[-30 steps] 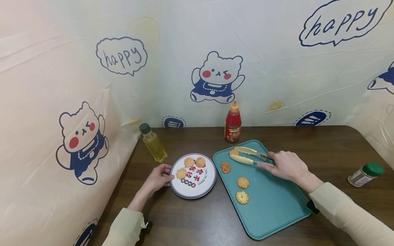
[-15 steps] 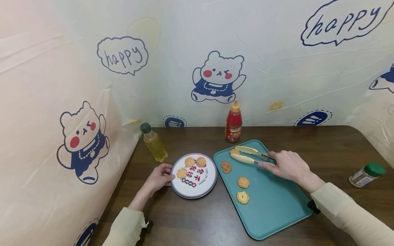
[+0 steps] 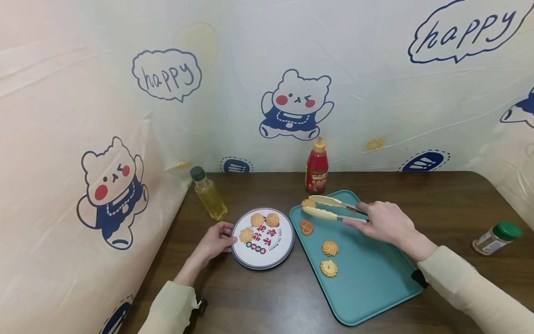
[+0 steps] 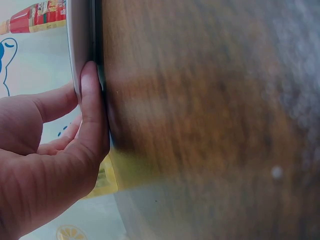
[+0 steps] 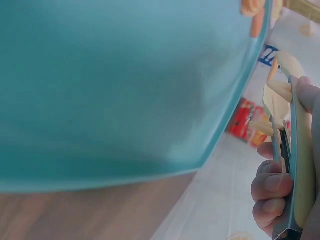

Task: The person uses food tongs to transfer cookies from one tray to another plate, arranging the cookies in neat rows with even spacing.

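My left hand (image 3: 216,241) pinches the near-left rim of a round white plate (image 3: 277,255) with red print. The left wrist view shows thumb and fingers (image 4: 91,95) on its edge. Three golden cookies (image 3: 257,220) lie on the plate. My right hand (image 3: 385,221) grips metal tongs (image 3: 323,213) with cream tips. Between those tips is a round brown cookie (image 3: 308,204), over the far-left corner of the teal tray (image 3: 367,278); in the right wrist view the tips look raised off the tray. A pretzel cookie (image 3: 306,227), a swirl cookie (image 3: 330,248) and a scalloped cookie (image 3: 328,268) lie on the tray.
A green-capped oil bottle (image 3: 210,199) stands behind the plate. The red sauce bottle (image 3: 316,171) is just beyond the tray. To the far right a green-lidded jar (image 3: 496,237) stands on the dark wooden table (image 3: 267,301). A printed cloth (image 3: 233,116) hangs behind.
My right hand has shifted slightly left and away with the tongs, and the brown cookie between their tips has moved along. The left hand and plate stay in place.
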